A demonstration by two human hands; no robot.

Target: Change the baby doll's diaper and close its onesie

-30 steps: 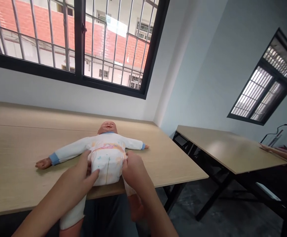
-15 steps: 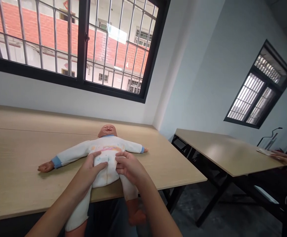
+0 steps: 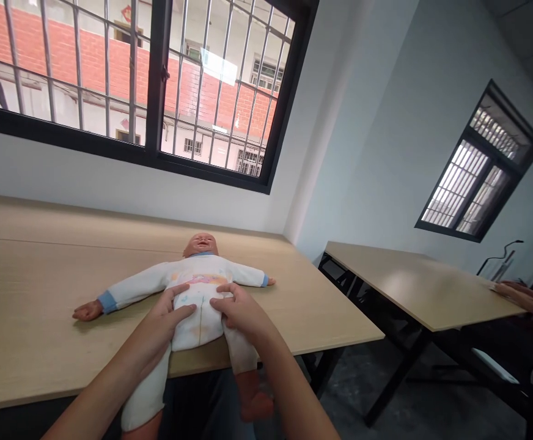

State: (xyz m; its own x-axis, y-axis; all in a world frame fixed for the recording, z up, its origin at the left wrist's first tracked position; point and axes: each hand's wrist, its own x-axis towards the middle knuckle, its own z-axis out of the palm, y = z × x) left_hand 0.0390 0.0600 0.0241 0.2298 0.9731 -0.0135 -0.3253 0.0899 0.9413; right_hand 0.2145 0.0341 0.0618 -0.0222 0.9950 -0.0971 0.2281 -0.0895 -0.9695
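A baby doll [image 3: 201, 263] lies on its back on the wooden table [image 3: 41, 330], arms spread and legs hanging over the near edge. It wears a white top with blue collar and cuffs, and white trousers [image 3: 198, 327]. My left hand [image 3: 166, 315] grips the trousers at the left of the waist, thumb lying across the front. On the opposite side, my right hand [image 3: 243, 315] holds the waist between thumb and fingers. Some fingertips of both hands are hidden behind the cloth or the doll's sides.
A second table [image 3: 395, 275] stands to the right, with another person's hand [image 3: 516, 294] at its far end. A barred window [image 3: 156, 153] is above the wall behind the doll. Below the second table a white flat object [image 3: 496, 365] shows.
My right thumb has moved inward on the trouser front, and its fingers have shifted slightly. My left hand stays at the waist. The other person's hand has moved a little.
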